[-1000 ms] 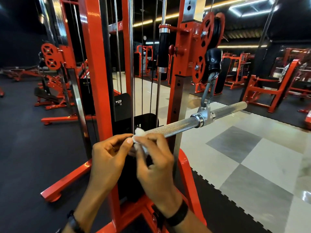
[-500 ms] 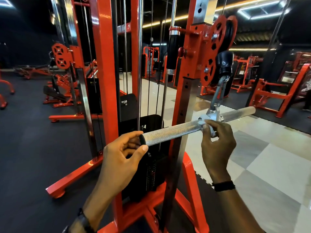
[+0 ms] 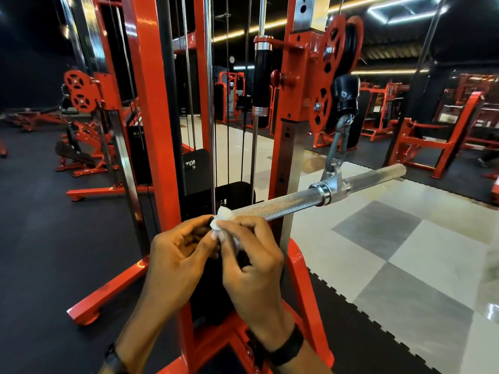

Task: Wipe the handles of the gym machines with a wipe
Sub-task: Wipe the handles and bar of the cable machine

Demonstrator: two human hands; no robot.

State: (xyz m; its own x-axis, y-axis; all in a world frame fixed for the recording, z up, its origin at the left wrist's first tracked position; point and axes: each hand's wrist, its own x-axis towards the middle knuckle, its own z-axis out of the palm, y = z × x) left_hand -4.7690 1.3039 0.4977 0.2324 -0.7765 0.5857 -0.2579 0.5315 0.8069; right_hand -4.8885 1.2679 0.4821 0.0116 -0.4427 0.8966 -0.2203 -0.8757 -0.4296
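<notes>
Both hands meet at the near end of the bar handle [image 3: 291,201], and the grip is a shared pinch: the right hand [image 3: 251,268] curls its fingers round a small white wipe [image 3: 222,220] and presses it against the bar's tip, while the left hand [image 3: 178,255] pinches the same wad from the other side with thumb and fingertips.

Half a second ago the hands were apart, the right one up at the swivel collar [image 3: 329,188] and the left cupped at the bare end with no wipe showing. Now the right hand has come back down and the wipe is in view at the tip again. This looks like a fresh pass starting from the near end, with most of the handle's length not yet covered in this stroke.

Knurled and silvery, the handle hangs tilted from a carabiner [image 3: 336,147] under the red cable machine [image 3: 151,130], its far end higher. The wipe is bunched into a crumpled ball, touching only the end.
</notes>
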